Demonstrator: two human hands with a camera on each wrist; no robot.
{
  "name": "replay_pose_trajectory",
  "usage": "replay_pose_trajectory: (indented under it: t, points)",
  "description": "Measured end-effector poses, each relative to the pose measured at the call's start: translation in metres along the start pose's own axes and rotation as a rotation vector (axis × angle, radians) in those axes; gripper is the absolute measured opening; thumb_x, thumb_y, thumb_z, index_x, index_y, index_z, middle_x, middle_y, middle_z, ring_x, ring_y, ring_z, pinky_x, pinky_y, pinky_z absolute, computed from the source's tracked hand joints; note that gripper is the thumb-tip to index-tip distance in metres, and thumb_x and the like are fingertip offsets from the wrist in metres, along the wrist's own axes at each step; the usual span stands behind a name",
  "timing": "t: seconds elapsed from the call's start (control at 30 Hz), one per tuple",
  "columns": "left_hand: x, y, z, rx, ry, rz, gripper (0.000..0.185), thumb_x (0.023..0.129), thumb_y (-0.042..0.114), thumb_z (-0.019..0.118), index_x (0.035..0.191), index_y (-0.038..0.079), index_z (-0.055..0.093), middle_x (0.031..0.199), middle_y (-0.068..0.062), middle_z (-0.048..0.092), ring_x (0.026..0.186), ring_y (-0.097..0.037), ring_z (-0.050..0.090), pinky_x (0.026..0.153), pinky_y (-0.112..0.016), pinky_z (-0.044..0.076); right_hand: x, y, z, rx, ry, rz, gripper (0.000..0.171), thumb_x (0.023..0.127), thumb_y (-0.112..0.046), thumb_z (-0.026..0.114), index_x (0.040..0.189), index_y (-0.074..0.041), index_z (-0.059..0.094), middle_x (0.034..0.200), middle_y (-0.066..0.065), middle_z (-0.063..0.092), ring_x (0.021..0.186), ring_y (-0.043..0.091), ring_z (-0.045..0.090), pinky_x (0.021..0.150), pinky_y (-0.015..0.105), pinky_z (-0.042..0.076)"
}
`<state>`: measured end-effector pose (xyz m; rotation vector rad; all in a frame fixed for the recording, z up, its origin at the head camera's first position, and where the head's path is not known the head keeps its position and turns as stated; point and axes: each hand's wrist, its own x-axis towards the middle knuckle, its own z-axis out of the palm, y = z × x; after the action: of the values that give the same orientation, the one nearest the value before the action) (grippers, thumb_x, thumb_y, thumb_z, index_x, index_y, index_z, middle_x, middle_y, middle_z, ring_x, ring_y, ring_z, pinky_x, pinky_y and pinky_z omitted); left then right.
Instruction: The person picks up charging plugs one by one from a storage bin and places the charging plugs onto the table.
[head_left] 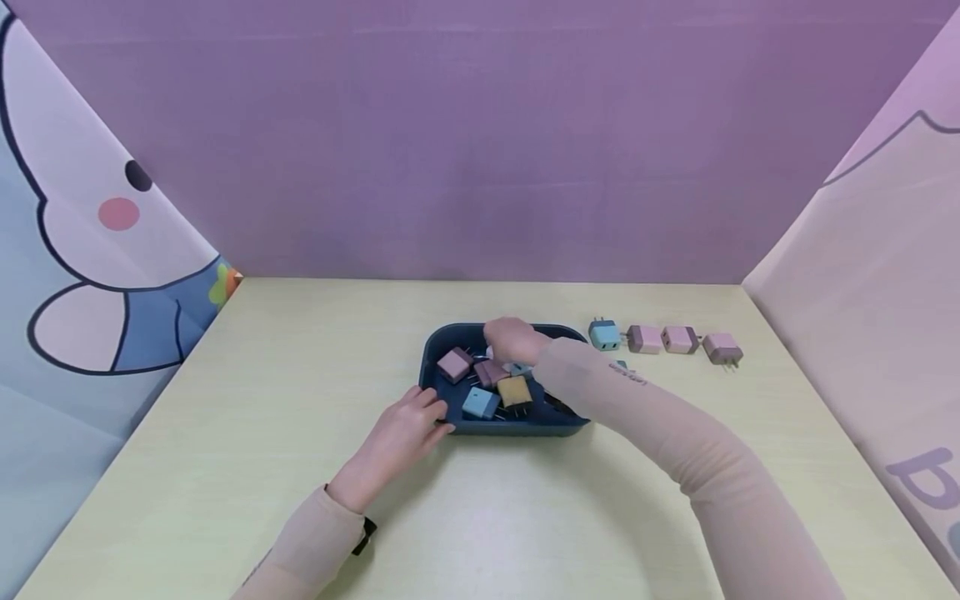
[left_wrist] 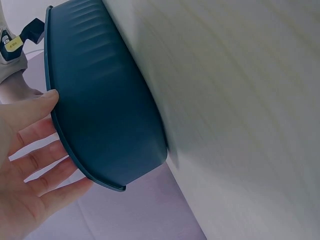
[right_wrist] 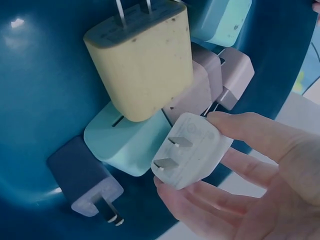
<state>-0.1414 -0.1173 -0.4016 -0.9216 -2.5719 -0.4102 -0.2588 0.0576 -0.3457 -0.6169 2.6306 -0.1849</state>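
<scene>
**White plug pinched over the tray, left hand bracing the rim**

Your right hand (right_wrist: 270, 185) has its fingers (right_wrist: 250, 130) curled round a white plug adapter (right_wrist: 192, 150), thumb above and fingertips beneath, prongs facing away from the palm. Judging by the grip, you hold it by the body to keep clear of the prongs. Just beyond those fingers, inside the dark blue tray (head_left: 450, 337), lie a yellow adapter (right_wrist: 142, 65), a light blue adapter (right_wrist: 120, 142), a mauve adapter (right_wrist: 235, 75) and a dark grey adapter (right_wrist: 85, 180), packed touching one another.

Your left hand (head_left: 401, 433) lies with straight, relaxed fingers (left_wrist: 37, 130) against the tray's near rim, likely steadying it on the tabletop (head_left: 300, 350).

Further out past your right forearm, a row of adapters (head_left: 663, 339) stands on the tabletop, one blue and three pink.

From the head view your right hand covers the white plug entirely, and the left wrist view shows only the tray's outer wall, partly blurred.
</scene>
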Motion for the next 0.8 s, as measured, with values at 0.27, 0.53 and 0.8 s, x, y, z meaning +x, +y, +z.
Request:
replay_pose_trajectory:
  t: [0.27,0.53,0.8]
  points:
    - [0.0,0.0,0.0,0.004,0.003,-0.006,0.015,0.073,0.016,0.072,0.073,0.008,0.06,0.07,0.001,0.046,0.064,-0.013,0.039,0.055,-0.023,0.038,-0.01,0.001,-0.005,-0.025,-0.047,0.003,0.022,0.084,-0.005,0.058,0.106,-0.004,0.058,0.103,0.007,0.058,0.089,0.018,0.054,0.077,0.032,0.045]
    - [-0.001,0.0,0.0,-0.001,-0.002,-0.009,0.015,0.072,0.017,0.072,0.074,0.008,0.06,0.07,0.001,0.046,0.064,-0.013,0.039,0.055,-0.022,0.038,-0.017,0.005,-0.009,-0.06,-0.067,-0.03,0.025,0.082,-0.008,0.061,0.106,-0.004,0.059,0.106,0.009,0.058,0.093,0.02,0.055,0.077,0.033,0.046]
    - [0.0,0.0,-0.001,0.007,-0.008,-0.009,0.015,0.073,0.017,0.072,0.074,0.008,0.06,0.07,0.001,0.047,0.064,-0.013,0.039,0.055,-0.023,0.038,-0.025,0.01,-0.012,-0.066,-0.055,-0.009,0.029,0.081,-0.002,0.059,0.11,-0.004,0.056,0.107,0.009,0.056,0.083,0.018,0.051,0.074,0.031,0.046]
